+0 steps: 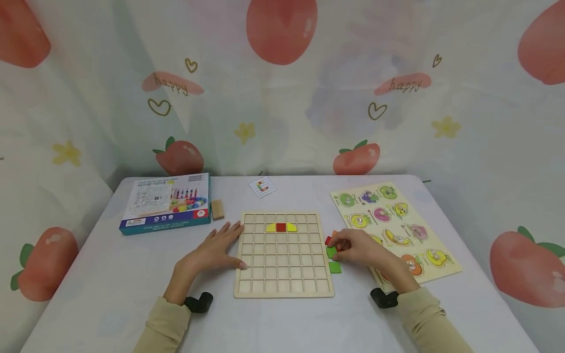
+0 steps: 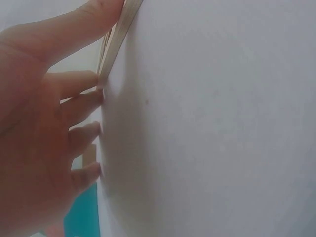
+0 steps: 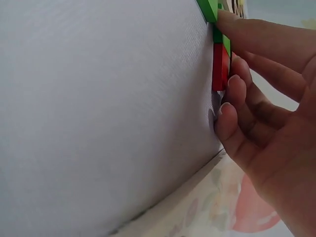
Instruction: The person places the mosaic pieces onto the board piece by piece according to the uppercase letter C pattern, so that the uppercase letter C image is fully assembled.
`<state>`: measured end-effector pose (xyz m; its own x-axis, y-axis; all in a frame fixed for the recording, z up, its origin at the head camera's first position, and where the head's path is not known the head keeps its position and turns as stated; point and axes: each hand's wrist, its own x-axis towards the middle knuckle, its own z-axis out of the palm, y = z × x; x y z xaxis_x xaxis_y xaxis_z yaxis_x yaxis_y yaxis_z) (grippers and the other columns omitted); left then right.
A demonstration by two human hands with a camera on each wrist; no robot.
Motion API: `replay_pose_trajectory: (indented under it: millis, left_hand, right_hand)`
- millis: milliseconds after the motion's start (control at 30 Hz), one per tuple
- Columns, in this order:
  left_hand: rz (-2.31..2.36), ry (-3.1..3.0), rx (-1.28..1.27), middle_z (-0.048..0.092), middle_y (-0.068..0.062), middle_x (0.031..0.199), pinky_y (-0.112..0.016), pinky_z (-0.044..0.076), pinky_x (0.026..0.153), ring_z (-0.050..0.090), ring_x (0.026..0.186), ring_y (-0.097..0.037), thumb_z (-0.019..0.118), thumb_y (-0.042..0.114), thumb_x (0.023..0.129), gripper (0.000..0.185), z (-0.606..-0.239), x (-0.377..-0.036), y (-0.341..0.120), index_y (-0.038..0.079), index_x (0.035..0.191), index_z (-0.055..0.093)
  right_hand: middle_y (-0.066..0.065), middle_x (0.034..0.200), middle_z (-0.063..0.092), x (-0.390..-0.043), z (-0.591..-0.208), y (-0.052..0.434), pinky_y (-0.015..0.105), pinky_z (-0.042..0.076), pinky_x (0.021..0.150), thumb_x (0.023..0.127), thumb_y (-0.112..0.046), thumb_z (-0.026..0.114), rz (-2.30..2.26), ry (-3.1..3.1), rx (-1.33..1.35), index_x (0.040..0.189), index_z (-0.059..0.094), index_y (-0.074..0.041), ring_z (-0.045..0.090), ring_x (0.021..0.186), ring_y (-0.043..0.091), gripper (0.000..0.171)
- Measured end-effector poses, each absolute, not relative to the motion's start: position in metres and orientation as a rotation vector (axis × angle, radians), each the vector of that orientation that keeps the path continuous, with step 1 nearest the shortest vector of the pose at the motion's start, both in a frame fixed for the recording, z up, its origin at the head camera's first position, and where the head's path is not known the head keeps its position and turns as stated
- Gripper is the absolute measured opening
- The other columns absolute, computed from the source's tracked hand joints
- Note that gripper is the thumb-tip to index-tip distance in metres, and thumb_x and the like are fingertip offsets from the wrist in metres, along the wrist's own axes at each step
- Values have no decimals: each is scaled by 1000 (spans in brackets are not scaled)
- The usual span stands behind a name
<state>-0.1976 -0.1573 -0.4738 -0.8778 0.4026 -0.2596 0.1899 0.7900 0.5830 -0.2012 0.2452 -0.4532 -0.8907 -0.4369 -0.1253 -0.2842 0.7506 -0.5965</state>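
Observation:
My left hand (image 1: 216,249) rests with spread fingers along the left edge of a wooden grid board (image 1: 282,292). Its thumb lies on the rim, seen close in the left wrist view. One red square (image 1: 281,227) sits between two yellow quarter-round pieces (image 1: 270,227) in an upper row of the board. Beyond the right edge, my right hand (image 1: 359,247) pinches a green square tile (image 1: 331,252) between thumb and forefinger, low over the table. Another green tile (image 1: 335,267) lies nearer me. Red pieces (image 3: 218,66) are beside the fingers, partly hidden by them.
A boxed toy set (image 1: 165,203) lies at the back left, with a small wooden block (image 1: 218,210) beside it. Behind the board is a small pattern card (image 1: 262,187). A fruit puzzle board (image 1: 397,225) lies on the right, partly under the right forearm.

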Motion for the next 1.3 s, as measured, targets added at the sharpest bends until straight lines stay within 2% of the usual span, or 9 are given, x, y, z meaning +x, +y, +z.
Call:
replay_pose_trajectory:
  millis: [200, 367, 467, 633, 1033, 1200, 1300]
  left_hand:
    - [796, 2601, 439, 19, -10, 172, -61, 2, 128, 5, 161, -37, 85, 46, 81, 106, -473, -196, -158, 11, 164, 27]
    - [796, 2599, 436, 20, -9, 172, -61, 1, 128, 5, 161, -36, 84, 46, 82, 106, -473, -196, -157, 12, 164, 27]
    - [795, 2600, 443, 20, -10, 172, -61, 1, 128, 5, 161, -37, 85, 46, 81, 106, -473, -196, -157, 11, 164, 27]
    - [800, 2600, 454, 21, -11, 172, -62, 1, 128, 6, 161, -38, 85, 45, 81, 106, -473, -196, -156, 10, 163, 28]
    - [778, 2603, 464, 20, -10, 172, -62, 1, 128, 5, 161, -37, 84, 46, 81, 106, -475, -198, -157, 11, 164, 28]
    - [792, 2603, 454, 20, -10, 172, -62, 1, 128, 5, 161, -37, 85, 44, 81, 105, -472, -197, -157, 11, 163, 28]
    - [800, 2600, 447, 20, -10, 172, -62, 1, 128, 5, 161, -38, 85, 43, 81, 105, -469, -197, -156, 10, 163, 28]
  right_hand:
    - [-2, 82, 59, -204, -458, 243, 23, 42, 63, 82, -17, 88, -856, 2733, -528, 92, 68, -15, 50, 74, 13, 23]
    - [-4, 83, 67, -207, -459, 240, 22, 48, 63, 87, -16, 83, -950, 2686, -512, 88, 67, -14, 57, 72, 12, 16]
    - [-2, 86, 70, -209, -457, 238, 23, 53, 63, 90, -14, 80, -1002, 2642, -525, 92, 68, -11, 61, 73, 13, 12]
    - [-1, 85, 68, -210, -455, 238, 24, 55, 61, 92, -14, 77, -1021, 2633, -511, 99, 71, -11, 62, 73, 14, 10]
    - [-3, 88, 68, -214, -454, 231, 22, 51, 67, 95, -18, 73, -1039, 2650, -577, 108, 76, -14, 62, 78, 9, 13]
    - [-1, 93, 66, -217, -453, 219, 23, 49, 69, 97, -15, 70, -1035, 2622, -601, 114, 76, -16, 61, 84, 13, 18]
    - [-2, 97, 67, -221, -452, 211, 25, 50, 75, 97, -15, 69, -1022, 2616, -606, 115, 76, -17, 60, 87, 15, 19]
